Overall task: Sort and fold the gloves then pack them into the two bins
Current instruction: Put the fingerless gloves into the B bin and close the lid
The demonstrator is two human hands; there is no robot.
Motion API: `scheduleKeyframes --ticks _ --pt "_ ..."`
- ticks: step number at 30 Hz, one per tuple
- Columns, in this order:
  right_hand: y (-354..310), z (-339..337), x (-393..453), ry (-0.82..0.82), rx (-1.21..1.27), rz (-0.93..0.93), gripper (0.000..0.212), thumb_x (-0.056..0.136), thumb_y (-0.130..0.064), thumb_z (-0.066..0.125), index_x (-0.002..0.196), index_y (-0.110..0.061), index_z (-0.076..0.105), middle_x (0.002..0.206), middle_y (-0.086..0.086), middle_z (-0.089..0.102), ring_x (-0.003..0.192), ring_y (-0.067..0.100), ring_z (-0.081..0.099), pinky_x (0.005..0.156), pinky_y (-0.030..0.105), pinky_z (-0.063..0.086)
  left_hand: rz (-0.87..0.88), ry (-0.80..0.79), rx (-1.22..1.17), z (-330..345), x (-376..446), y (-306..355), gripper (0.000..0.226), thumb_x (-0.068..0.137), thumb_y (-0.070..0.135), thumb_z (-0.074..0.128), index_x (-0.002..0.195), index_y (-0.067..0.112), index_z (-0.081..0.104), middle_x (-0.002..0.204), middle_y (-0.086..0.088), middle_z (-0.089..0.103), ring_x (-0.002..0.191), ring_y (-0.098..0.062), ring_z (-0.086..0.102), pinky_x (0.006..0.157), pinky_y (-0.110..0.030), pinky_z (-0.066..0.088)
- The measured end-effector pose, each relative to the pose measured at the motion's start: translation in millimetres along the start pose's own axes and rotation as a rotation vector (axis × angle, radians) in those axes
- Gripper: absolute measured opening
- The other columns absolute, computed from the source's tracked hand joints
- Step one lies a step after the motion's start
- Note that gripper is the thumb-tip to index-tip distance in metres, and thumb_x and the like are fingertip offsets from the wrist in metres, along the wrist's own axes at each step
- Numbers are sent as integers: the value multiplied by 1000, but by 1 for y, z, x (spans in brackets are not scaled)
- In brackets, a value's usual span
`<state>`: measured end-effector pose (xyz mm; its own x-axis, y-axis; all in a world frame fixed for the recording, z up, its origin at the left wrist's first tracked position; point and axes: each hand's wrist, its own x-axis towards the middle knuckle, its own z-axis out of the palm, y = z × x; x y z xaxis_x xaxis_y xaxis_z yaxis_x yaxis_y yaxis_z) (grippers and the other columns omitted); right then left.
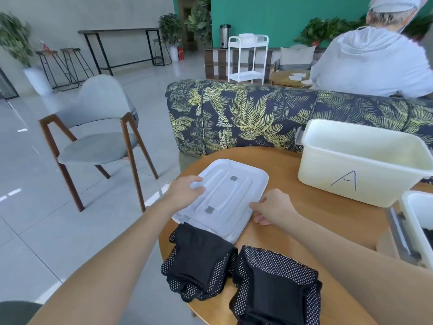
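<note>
A round wooden surface (316,214) carries a white plastic lid (225,198) lying flat near its far-left edge. The left hand (185,192) holds the lid's left rim, thumb on top and fingers curled under the edge where they cannot be seen, so its grip is closed on the lid. The right hand (273,207) rests at the lid's right rim with fingers curled; whether its grip pinches the rim or only touches it is hard to tell, since the fingertips are partly hidden.

Two stacks of folded black gloves with white dots lie at the near edge: the left stack (199,263) overlaps the lid's near corner and hides it, and the right stack (276,287) sits just beside the first, its lower part cut off by the frame.

A white bin marked "A" (360,165) stands on the right side of the surface; its floor is out of sight behind the wall. A second bin (417,221) is cut off at the right edge, with something dark inside that cannot be made out.
</note>
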<state>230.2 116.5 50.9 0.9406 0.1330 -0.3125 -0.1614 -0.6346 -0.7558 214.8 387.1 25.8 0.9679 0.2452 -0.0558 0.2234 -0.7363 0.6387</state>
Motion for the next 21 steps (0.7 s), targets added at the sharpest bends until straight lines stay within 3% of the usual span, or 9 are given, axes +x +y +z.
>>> scheduleKeyframes --ticks 3,9,15,17,19,20,21 --pt "-1 3 0 12 -12 -9 16 91 -5 61 80 0 70 60 8 73 60 20 74 62 33 64 0 0 -5 0 -1 1 40 94 42 64 134 37 62 149 7 54 137 -19 48 107 -32 40" --pt "-3 3 0 67 -9 -47 24 86 -6 57 66 -2 70 61 9 73 70 28 76 73 43 65 -28 19 -121 -3 -1 10 40 95 32 67 134 35 63 147 11 55 139 -14 48 106 -27 37" --pt "-2 -6 4 141 153 -48 18 90 -6 64 78 5 71 71 14 75 68 26 75 68 42 65 -81 92 -437 -11 -3 22 42 86 21 72 126 36 69 144 4 60 135 -12 52 116 -38 40" --pt "-4 -11 5 171 163 -85 20 91 -8 63 75 3 69 71 13 74 64 24 71 67 39 65 -58 164 -571 -16 -3 31 41 92 9 69 129 28 68 136 3 64 122 -10 61 106 -29 47" --pt "-10 -19 4 219 152 -143 16 91 -12 62 84 0 70 73 10 74 63 22 64 61 32 57 -18 257 -684 -27 -6 44 38 97 5 64 130 23 66 123 8 67 97 3 65 81 -12 51" --pt "-14 -24 4 241 166 -173 13 93 -15 63 89 -5 71 75 8 74 66 22 64 58 29 53 4 308 -723 -33 -8 51 37 98 7 64 132 23 65 120 11 68 93 8 64 77 -11 52" --pt "-18 -30 2 261 189 -202 10 95 -18 64 92 -9 70 76 5 74 68 20 65 55 26 51 33 353 -754 -40 -12 57 35 99 11 65 133 22 65 121 10 69 96 7 66 84 -16 54"
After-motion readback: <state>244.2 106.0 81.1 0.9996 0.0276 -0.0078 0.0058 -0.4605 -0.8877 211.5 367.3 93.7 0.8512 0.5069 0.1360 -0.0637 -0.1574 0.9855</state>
